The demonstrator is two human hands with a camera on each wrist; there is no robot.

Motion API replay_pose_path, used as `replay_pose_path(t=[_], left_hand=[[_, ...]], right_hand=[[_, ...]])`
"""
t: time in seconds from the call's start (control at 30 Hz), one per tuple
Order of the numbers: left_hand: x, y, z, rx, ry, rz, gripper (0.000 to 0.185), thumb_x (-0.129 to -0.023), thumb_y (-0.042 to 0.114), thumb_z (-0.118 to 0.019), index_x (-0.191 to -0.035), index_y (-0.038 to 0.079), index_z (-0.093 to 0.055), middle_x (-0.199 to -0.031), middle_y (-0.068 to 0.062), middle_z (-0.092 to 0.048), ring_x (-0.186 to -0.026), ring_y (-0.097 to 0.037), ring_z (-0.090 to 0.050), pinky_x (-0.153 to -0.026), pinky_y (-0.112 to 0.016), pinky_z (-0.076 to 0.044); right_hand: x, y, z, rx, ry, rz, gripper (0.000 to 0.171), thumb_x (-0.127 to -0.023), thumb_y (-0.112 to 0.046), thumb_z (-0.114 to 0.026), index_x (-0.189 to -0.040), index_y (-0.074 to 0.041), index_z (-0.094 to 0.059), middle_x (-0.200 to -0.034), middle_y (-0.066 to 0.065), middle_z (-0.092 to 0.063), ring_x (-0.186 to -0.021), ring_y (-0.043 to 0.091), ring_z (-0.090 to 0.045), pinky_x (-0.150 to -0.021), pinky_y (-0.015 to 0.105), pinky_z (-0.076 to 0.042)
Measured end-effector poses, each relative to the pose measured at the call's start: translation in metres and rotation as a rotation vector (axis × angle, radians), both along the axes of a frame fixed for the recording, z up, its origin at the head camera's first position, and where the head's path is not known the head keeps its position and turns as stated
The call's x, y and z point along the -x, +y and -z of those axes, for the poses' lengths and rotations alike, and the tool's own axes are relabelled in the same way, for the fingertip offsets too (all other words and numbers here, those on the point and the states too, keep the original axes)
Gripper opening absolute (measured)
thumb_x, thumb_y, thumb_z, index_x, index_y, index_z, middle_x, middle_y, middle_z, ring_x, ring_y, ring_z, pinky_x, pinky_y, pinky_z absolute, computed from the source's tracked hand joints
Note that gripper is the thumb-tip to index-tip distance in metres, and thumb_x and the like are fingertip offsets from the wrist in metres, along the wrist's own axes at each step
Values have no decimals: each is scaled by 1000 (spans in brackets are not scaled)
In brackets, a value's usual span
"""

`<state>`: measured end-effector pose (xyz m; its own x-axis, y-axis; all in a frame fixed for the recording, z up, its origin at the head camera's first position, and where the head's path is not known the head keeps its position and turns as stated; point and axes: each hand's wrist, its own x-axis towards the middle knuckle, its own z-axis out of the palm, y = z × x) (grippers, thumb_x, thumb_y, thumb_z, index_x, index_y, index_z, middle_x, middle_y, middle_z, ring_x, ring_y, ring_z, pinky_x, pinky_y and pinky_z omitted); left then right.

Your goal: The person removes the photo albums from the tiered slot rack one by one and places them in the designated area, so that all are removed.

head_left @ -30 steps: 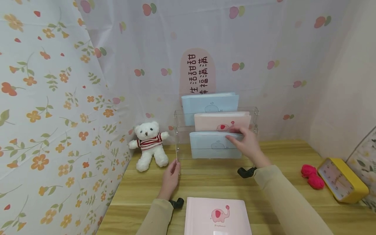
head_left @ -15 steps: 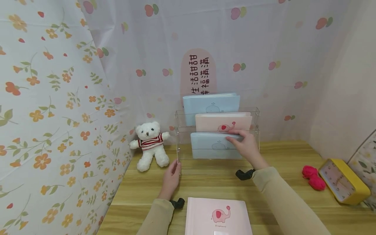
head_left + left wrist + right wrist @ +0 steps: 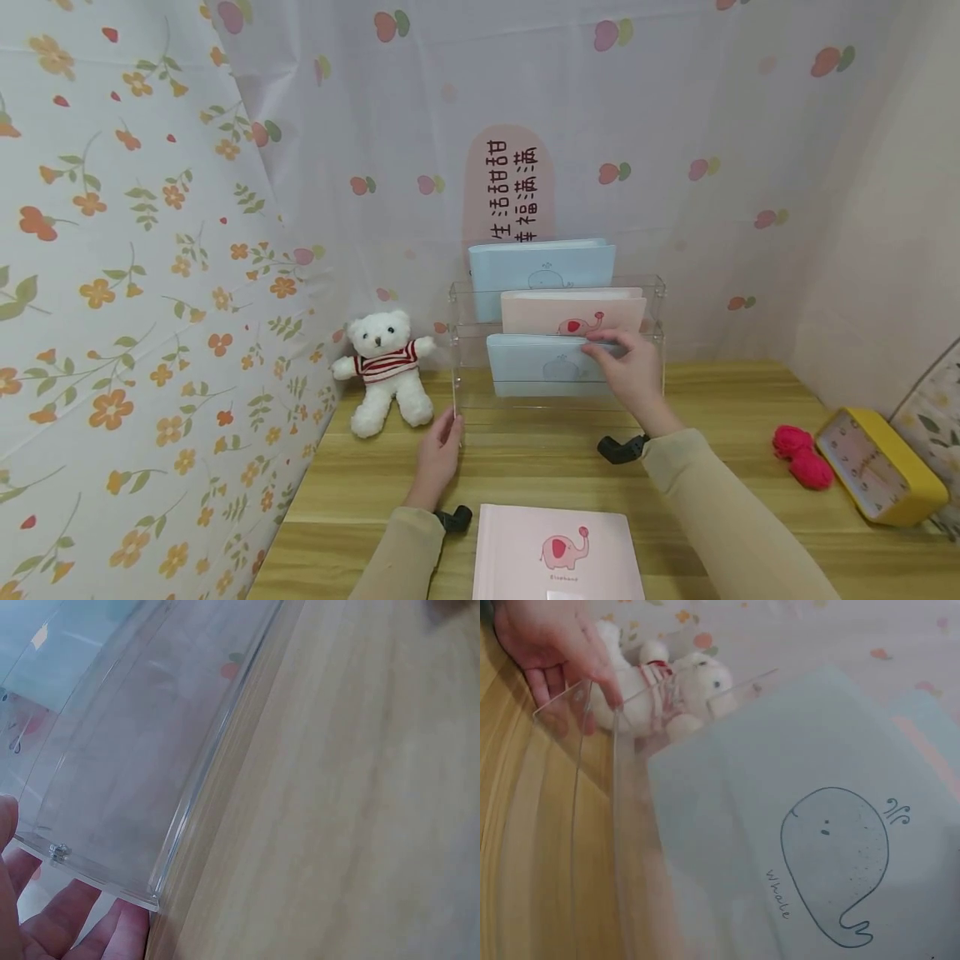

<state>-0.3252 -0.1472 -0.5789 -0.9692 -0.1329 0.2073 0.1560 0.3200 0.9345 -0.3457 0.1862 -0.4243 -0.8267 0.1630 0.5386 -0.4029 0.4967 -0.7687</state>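
Right hand [image 3: 633, 371]: pinches the top edge of the blue whale book [image 3: 547, 367], upright in the front tier of the clear rack [image 3: 459, 367].
Left hand [image 3: 438, 446]: fingers straight, pressed against the rack's front left corner.
Rack: on the wooden desk [image 3: 525, 467], holding a pink elephant book [image 3: 572, 312] behind.
Nearby: teddy bear [image 3: 384, 367] left of the rack.

Both arms in beige sleeves reach forward. The left hand [image 3: 438, 450] rests low with straight fingers; the right hand [image 3: 632, 372], higher, has its fingers curled forward.
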Motion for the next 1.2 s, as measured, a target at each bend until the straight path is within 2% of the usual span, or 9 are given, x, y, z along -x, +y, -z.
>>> replay_pose_path(t=[0.27, 0.5, 0.53, 0.63, 0.7, 0.77, 0.9, 1.03, 1.2], left_hand=[[0, 0, 1, -24, -2, -7, 46, -114, 35, -62, -152, 9, -66, -141, -16, -76, -128, -32, -71, -107, -46, -59], [3, -4, 9, -16, 101, 13, 53, -113, 44, -61, -149, 6, -68, -134, -17, -78, -119, -27, -74, -99, -41, -63], [6, -7, 15, -21, 136, 29, 53, -113, 45, -62, -149, 7, -68, -132, -15, -79, -117, -23, -74, -96, -38, -63], [6, -6, 15, -21, 168, 35, 57, -113, 47, -61, -148, 3, -68, -127, -16, -80, -109, -18, -74, -87, -31, -61], [7, -6, 14, -23, 143, 37, 57, -113, 47, -62, -149, 3, -67, -128, -16, -80, -110, -18, -73, -87, -30, -60], [0, -2, 2, -13, 66, 10, 57, -113, 45, -62, -150, 2, -66, -131, -18, -79, -112, -23, -73, -91, -33, -60], [0, 0, 1, 8, 1, -17, 49, -114, 37, -62, -152, 6, -65, -134, -15, -78, -116, -25, -73, -96, -34, -60], [-1, 1, -2, -1, 1, -18, 46, -114, 33, -63, -151, 6, -66, -135, -16, -78, -118, -27, -73, -98, -38, -61], [-1, 1, -1, -1, 3, -13, 45, -114, 34, -62, -151, 7, -67, -138, -15, -77, -124, -29, -72, -104, -42, -60]], right_hand=[[-22, -6, -23, 84, 175, 39, 30, -86, -5, -94, -113, 0, -83, -116, 22, -79, -107, -4, -57, -90, 15, -42], [-43, -6, -23, 54, 155, 54, 27, -88, -5, -92, -114, -2, -84, -110, 19, -76, -101, 2, -57, -82, 12, -42], [-46, -6, -21, 47, 139, 53, 27, -89, -5, -91, -114, -3, -84, -110, 18, -77, -102, 2, -58, -82, 11, -42], [-53, -5, -14, 24, 63, 55, 25, -91, -9, -91, -114, -4, -84, -115, 17, -79, -106, 3, -61, -82, 6, -44], [-57, -5, -7, 15, -8, 50, 25, -92, -13, -90, -115, -5, -84, -120, 17, -81, -111, 9, -65, -81, 5, -45], [-59, -5, 0, 4, -97, 48, 26, -94, -17, -90, -117, -6, -84, -124, 17, -81, -114, 20, -69, -79, 8, -45], [-62, -5, 15, -1, -283, 2, 28, -99, -22, -86, -122, -7, -82, -134, 19, -79, -127, 35, -69, -89, 24, -49], [-64, -5, 29, 15, -448, -60, 29, -102, -24, -82, -126, -7, -81, -140, 20, -75, -135, 39, -64, -104, 47, -50], [-65, -4, 41, 13, -538, -95, 27, -102, -23, -81, -124, -6, -82, -140, 21, -75, -137, 42, -62, -108, 57, -49]])
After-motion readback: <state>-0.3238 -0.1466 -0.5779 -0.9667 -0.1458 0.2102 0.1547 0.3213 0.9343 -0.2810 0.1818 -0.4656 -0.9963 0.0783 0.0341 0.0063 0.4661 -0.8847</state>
